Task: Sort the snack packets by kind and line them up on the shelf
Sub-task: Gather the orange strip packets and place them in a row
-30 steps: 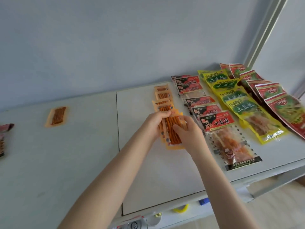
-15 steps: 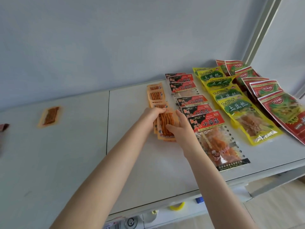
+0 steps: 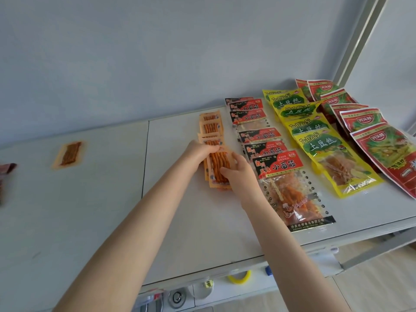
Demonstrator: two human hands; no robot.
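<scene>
The white shelf [image 3: 180, 233] has a flat top, and two bare arms reach over it from the near edge. The right hand [image 3: 239, 176] pinches the right side of an orange packet [image 3: 219, 168] with its thumb and curled fingers. The left hand [image 3: 199, 152] curls its fingers over the far left edge of the same packet. The packet is small and long, with orange edges and a clear middle that shows thin red-brown sticks side by side. It lies flat on the shelf, and its long side runs almost straight away from the person. It sits at the near end of the orange row [image 3: 211, 127], on top of the next packets. Just to its right come the red-and-black packets [image 3: 276, 167], then the yellow packets [image 3: 324, 149], then the red packets [image 3: 387, 152]. Far off to the left lies a lone orange packet [image 3: 68, 154]. Behind it all is a pale blue wall [image 3: 157, 52].
</scene>
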